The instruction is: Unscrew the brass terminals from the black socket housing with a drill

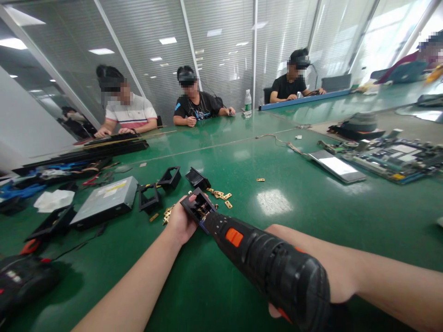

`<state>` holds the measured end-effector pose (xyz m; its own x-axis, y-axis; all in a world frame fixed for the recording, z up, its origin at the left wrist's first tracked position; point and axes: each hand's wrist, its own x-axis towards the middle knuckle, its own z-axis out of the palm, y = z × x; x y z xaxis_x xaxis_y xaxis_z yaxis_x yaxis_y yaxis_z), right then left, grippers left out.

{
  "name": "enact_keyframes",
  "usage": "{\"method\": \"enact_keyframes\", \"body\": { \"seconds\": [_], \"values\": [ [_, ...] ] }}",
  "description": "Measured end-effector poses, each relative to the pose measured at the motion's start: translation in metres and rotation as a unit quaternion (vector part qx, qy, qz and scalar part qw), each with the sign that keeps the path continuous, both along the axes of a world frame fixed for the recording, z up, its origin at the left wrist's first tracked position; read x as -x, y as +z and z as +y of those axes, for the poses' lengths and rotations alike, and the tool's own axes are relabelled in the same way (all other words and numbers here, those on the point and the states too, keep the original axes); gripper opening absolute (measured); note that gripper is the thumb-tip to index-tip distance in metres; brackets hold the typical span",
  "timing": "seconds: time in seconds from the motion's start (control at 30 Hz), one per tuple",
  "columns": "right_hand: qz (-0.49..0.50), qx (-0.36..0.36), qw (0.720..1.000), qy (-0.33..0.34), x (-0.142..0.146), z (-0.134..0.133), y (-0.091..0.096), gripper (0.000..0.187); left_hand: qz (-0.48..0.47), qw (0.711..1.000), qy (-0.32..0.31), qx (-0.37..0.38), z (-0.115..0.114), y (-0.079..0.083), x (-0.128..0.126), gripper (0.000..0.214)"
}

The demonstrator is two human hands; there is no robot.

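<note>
My left hand (pixel 182 222) is closed around a black plastic housing (pixel 194 197) with small brass-coloured parts inside it. My right hand (pixel 294 249) grips a black and orange cordless screwdriver (pixel 266 258), whose body hides most of the fingers. The tool's nose reaches the open side of the housing; the bit's exact contact is hard to make out. Just beyond lie several brass plates (pixel 221 196), with more brass pieces (pixel 168 214) beside my left hand. More black housings (pixel 169 177) stand behind it on the green table (pixel 235 159).
A grey disc drive (pixel 107 200) lies to the left, near a white tissue (pixel 54 201) and a black-red tool (pixel 24 281). Circuit boards (pixel 398 157) and a flat silver device (pixel 337 166) are at the right. Across the table, several people sit by a water bottle (pixel 248 103).
</note>
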<state>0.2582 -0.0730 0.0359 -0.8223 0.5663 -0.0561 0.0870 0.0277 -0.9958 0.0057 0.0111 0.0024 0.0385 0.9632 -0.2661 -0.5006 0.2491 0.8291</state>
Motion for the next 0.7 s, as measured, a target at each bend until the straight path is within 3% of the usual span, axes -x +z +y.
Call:
{"method": "enact_keyframes", "body": {
  "seconds": [0.13,0.3,0.7],
  "values": [
    [0.0,-0.017,1.0,0.027,-0.001,0.0,0.003,0.023,-0.003,1.0,-0.022,-0.017,-0.001,-0.001,0.001,0.019],
    [-0.011,-0.003,1.0,-0.003,-0.002,0.0,0.008,0.027,-0.021,0.999,-0.025,0.004,0.0,-0.002,0.002,0.019],
    [0.013,0.023,1.0,0.006,0.0,0.001,0.011,0.029,-0.036,0.999,-0.024,0.025,0.005,-0.006,0.004,0.02]
  ]
}}
